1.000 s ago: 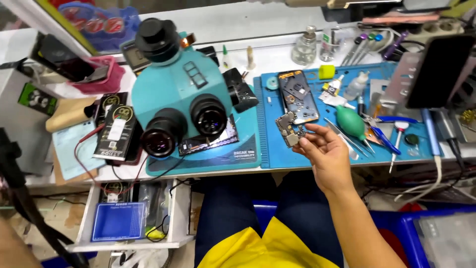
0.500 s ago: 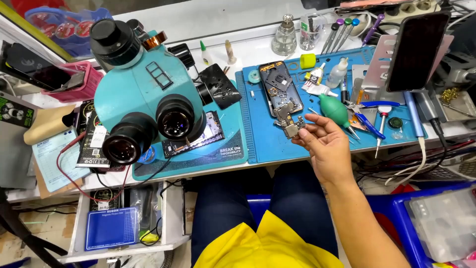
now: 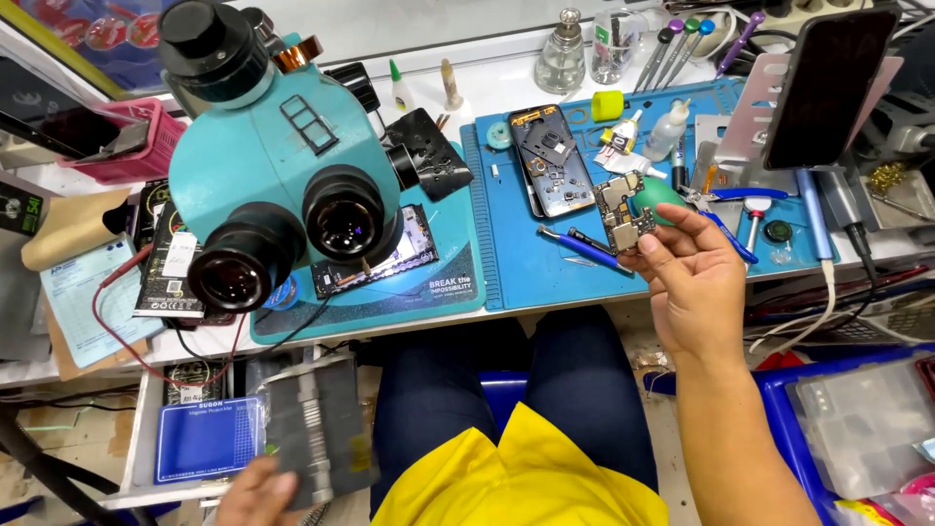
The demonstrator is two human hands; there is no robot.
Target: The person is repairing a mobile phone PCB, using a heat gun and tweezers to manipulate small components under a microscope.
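A teal stereo microscope (image 3: 292, 166) fills the left of the bench, its two black eyepieces turned toward the camera, and it hides most of the teal work mat (image 3: 429, 292) beneath it; only the mat's near edge and right side show. Under the eyepieces one opened phone (image 3: 380, 261) lies on that mat, partly covered by the microscope body. To the right a blue work mat (image 3: 516, 253) carries a second opened phone (image 3: 551, 161), back off, its insides exposed. A dark smartphone (image 3: 828, 88) leans on a metal stand at the far right, screen black. The person's lap, in dark trousers and a yellow shirt, takes up the bottom middle.

At the bottom left the left hand (image 3: 258, 492) is cut off by the frame edge and blurred; its fingers grasp a grey flat plate-like fixture (image 3: 317, 438), whose detail cannot be made out. Beside it an open drawer holds a blue rectangular pad (image 3: 206, 438). A pink basket (image 3: 122, 146) at the far left holds dark objects too shadowed to tell.

The right hand (image 3: 693, 282) is raised over the bench's front edge, thumb and fingertips pinching a small phone circuit board (image 3: 623, 209) held upright above the blue mat, just right of the second phone. A teal rubber blower bulb (image 3: 662, 195) is mostly hidden behind the board. At the back stand one glass bottle (image 3: 562, 58) and four screwdrivers (image 3: 682, 39) with coloured caps. Blue tweezers (image 3: 575, 245) lie near the board
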